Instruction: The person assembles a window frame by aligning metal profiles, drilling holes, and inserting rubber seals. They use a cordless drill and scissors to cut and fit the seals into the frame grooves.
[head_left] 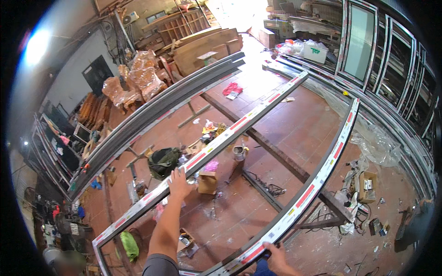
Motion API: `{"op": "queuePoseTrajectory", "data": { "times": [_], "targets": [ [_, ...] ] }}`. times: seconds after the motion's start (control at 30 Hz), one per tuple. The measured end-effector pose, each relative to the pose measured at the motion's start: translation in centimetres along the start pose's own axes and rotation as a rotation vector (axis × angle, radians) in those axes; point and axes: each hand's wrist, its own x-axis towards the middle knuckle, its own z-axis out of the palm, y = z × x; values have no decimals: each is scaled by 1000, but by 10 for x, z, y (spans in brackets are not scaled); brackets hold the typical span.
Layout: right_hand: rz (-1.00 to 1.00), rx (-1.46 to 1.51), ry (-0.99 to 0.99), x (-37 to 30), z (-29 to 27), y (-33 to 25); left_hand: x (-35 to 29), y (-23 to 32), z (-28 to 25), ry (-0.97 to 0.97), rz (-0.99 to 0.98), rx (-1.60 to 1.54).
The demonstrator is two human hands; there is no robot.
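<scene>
Gripping long grey frame, red-striped film, both hands.

Long grey metal frame rails, smooth, under glossy white-and-red protective film. Floor of matt reddish tile, dusty. Rough brown timber planks at upper centre; crinkled glossy clear plastic sheeting at right.
</scene>
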Motion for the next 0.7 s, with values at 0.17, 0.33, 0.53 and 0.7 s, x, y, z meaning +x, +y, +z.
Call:
{"op": "queuePoseTrajectory", "data": {
  "times": [0.17, 0.33, 0.53, 0.7],
  "targets": [
    [271, 200, 43, 28, -20, 18, 80, 32, 21, -14, 54, 28],
    [296, 342, 100, 35, -5, 15, 95, 32, 2, -111, 97, 55],
    [283, 509, 106, 32, 4, 17, 91, 42, -31, -2, 144, 65],
    [249, 614, -57, 24, 29, 2, 81, 40, -126, 213, 225, 165]
  ]
}}
